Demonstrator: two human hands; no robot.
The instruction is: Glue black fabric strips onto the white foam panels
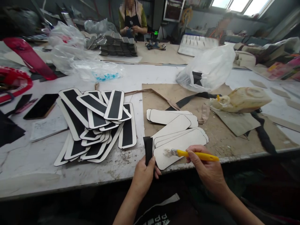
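Nearest you are your two hands at the desk edge. Your left hand [143,175] is closed on a black strip [148,149], thumb on top, holding it upright just left of the blank card pieces so it's ready w/o touching the wet face. Your right hand [206,167] has a shut grip on a yellow brush [197,154], held like a pen, bristles resting on the near end of the front blank card [180,147]. That card hangs a bit over the desk rim, prob. so the brush can run off the end.

Now big to small. The desk [35,162] is white, scuffed and stained. A brown cardboard sheet [225,137] lies under the work area, likely to catch mess. A clear plastic bag [206,70] w/ black bits inside sits behind it. Left of you is a fanned heap of finished pieces [96,125], white cards w/ black centres, overlapped and apart from the blanks, so done and undone don't mix. The blank cards [173,125] are stacked stepped, each front end exposed for easy pick-up. A grubby pale jug [241,99] lies on its side to the right, within brush reach. A dark phone [41,106] lies far left, well apart. Across the desk another person [132,18] works by stacks of grey pieces [118,45].
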